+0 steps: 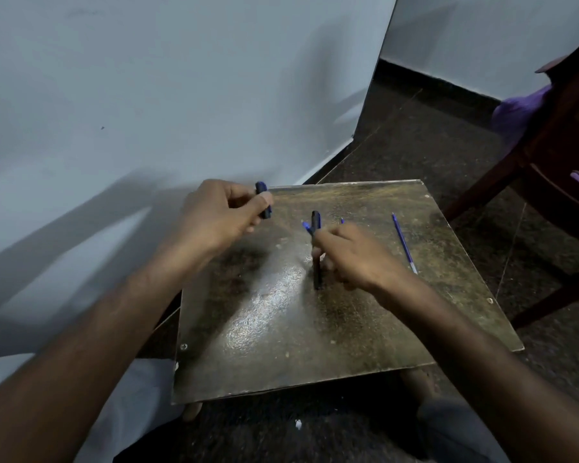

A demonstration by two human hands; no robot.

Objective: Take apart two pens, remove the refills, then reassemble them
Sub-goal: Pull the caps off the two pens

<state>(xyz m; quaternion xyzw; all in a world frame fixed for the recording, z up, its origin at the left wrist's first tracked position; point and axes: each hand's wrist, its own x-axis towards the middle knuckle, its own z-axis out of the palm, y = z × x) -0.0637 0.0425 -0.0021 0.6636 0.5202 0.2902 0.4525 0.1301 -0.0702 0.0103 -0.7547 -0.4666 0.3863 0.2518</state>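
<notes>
My left hand [221,212] is closed around a short dark blue pen part [264,199], held above the far left corner of the small worn table [281,345]. My right hand [355,259] grips a dark pen barrel [316,248] that stands nearly upright with its lower end on the tabletop. A blue piece [307,227] pokes out beside the barrel at my right fingers. A thin blue refill [403,242] lies loose on the right side of the table, apart from both hands. A tiny blue bit [342,221] shows just behind my right hand.
A pale wall [147,95] rises close behind and left of the table. A dark wooden chair [555,182] with purple cloth [518,111] stands at the right. Dark speckled floor [415,128] surrounds the table, and my knees sit under its near edge.
</notes>
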